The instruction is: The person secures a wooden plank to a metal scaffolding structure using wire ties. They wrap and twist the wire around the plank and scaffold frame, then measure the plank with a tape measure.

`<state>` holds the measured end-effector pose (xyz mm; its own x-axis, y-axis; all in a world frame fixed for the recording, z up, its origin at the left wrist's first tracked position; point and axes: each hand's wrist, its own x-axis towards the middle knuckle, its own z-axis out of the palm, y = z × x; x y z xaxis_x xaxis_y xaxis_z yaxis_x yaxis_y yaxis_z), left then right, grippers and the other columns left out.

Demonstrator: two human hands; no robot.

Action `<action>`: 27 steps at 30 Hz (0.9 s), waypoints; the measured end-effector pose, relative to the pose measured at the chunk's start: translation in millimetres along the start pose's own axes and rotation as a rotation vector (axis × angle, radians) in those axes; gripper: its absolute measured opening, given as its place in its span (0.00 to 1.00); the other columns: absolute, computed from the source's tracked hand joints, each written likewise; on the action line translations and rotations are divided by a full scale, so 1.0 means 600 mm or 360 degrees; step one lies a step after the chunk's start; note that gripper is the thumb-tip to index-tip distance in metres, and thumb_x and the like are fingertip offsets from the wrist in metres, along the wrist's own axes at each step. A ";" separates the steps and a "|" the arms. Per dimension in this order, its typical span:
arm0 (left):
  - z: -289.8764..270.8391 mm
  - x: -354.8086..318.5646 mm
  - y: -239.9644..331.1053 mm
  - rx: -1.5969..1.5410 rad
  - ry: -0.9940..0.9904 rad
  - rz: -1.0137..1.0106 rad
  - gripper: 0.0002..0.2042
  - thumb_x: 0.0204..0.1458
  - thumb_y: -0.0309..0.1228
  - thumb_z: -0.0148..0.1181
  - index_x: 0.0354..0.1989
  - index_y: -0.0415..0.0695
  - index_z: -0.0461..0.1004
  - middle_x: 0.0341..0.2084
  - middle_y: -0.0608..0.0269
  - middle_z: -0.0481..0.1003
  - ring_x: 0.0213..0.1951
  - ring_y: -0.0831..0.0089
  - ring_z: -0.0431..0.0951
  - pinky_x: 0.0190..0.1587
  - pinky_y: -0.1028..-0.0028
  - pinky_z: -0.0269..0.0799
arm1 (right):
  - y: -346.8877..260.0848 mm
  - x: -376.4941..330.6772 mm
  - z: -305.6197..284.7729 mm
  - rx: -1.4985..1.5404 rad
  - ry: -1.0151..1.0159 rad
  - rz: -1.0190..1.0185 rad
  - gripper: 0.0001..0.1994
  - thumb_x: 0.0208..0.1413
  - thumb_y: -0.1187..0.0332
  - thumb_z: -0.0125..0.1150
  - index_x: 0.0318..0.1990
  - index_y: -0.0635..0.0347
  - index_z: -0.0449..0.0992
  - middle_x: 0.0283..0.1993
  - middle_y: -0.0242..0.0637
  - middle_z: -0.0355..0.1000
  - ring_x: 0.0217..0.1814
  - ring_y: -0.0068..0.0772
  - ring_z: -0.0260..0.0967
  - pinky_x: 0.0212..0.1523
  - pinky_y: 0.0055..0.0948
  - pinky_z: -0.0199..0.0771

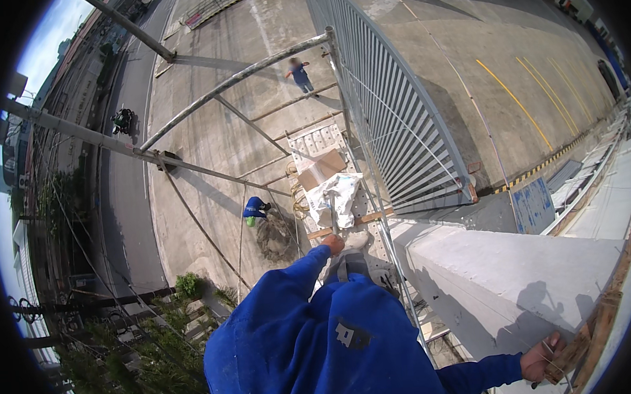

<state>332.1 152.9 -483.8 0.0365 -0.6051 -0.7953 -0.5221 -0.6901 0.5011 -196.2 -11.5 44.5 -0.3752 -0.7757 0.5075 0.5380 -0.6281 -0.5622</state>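
Note:
My left hand (333,245) is closed in a fist in front of me, above the scaffold platform (379,247). What it holds, if anything, is too small to make out. Just beyond it lies a crumpled white sack (335,196), partly over a flattened brown cardboard piece (321,168). Far out to the right, my right hand (543,358) is closed at the end of a rough wooden plank (570,355) along the top of a white wall. Thin wire or string shows near its fingers. My shoe (356,240) stands on the platform.
Scaffold pipes (236,77) frame the high platform. To the right stand a grey slatted metal fence (396,102) and a white concrete wall (502,273). Far below, one person in blue (255,210) bends by a dark heap (276,239); another person (300,76) stands farther off.

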 end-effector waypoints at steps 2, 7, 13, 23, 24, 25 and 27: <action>-0.001 -0.003 0.006 -0.0020 0.0031 0.0009 0.12 0.53 0.37 0.47 0.36 0.47 0.77 0.23 0.63 0.77 0.24 0.71 0.80 0.22 0.71 0.76 | 0.000 0.001 -0.005 -0.0008 -0.0017 -0.0006 0.30 0.38 0.64 0.75 0.52 0.54 0.72 0.42 0.23 0.70 0.39 0.27 0.56 0.46 0.38 0.50; -0.033 -0.037 0.095 -0.0333 0.0037 -0.0240 0.11 0.53 0.36 0.47 0.35 0.47 0.76 0.23 0.64 0.77 0.23 0.71 0.80 0.21 0.71 0.75 | -0.004 -0.005 0.018 -0.0100 -0.0041 -0.0053 0.29 0.40 0.63 0.74 0.53 0.54 0.72 0.45 0.24 0.71 0.40 0.27 0.57 0.46 0.37 0.51; -0.006 0.003 0.005 0.0123 0.0148 0.0199 0.09 0.54 0.34 0.49 0.36 0.46 0.75 0.23 0.65 0.77 0.23 0.73 0.79 0.21 0.71 0.75 | 0.004 0.005 -0.016 -0.0009 0.0019 -0.0040 0.30 0.44 0.62 0.72 0.56 0.57 0.71 0.55 0.28 0.71 0.41 0.29 0.62 0.46 0.37 0.52; -0.045 -0.033 0.098 0.0462 0.0015 0.0294 0.10 0.54 0.32 0.51 0.41 0.43 0.74 0.38 0.60 0.76 0.37 0.68 0.79 0.35 0.72 0.75 | -0.006 -0.008 -0.018 0.0014 -0.0111 -0.0004 0.31 0.44 0.59 0.71 0.57 0.60 0.69 0.50 0.32 0.72 0.40 0.30 0.62 0.45 0.36 0.53; -0.058 -0.046 0.120 0.0275 0.0049 0.0122 0.11 0.54 0.33 0.52 0.42 0.42 0.74 0.39 0.58 0.76 0.38 0.66 0.78 0.37 0.72 0.75 | -0.005 -0.008 -0.014 0.0041 -0.0176 0.0045 0.31 0.44 0.59 0.71 0.57 0.60 0.69 0.48 0.32 0.72 0.39 0.30 0.62 0.45 0.36 0.54; -0.056 -0.037 0.114 0.0165 0.0082 0.0082 0.14 0.54 0.36 0.53 0.44 0.42 0.74 0.39 0.55 0.76 0.38 0.63 0.78 0.39 0.72 0.75 | -0.005 -0.010 -0.012 0.0065 -0.0234 0.0093 0.31 0.45 0.58 0.70 0.57 0.60 0.69 0.46 0.32 0.72 0.39 0.31 0.62 0.45 0.36 0.54; -0.062 -0.063 0.182 0.0356 0.0477 0.0259 0.21 0.53 0.40 0.55 0.53 0.45 0.70 0.45 0.48 0.73 0.43 0.55 0.76 0.45 0.67 0.73 | 0.004 -0.027 0.015 0.0032 0.0091 0.0043 0.27 0.45 0.60 0.69 0.53 0.58 0.71 0.38 0.27 0.72 0.33 0.25 0.61 0.42 0.34 0.54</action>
<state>305.5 85.6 -386.2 0.1676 -0.8110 -0.5606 -0.7128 -0.4924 0.4994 -182.0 0.0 40.9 -0.4025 -0.7949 0.4540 0.5632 -0.6060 -0.5617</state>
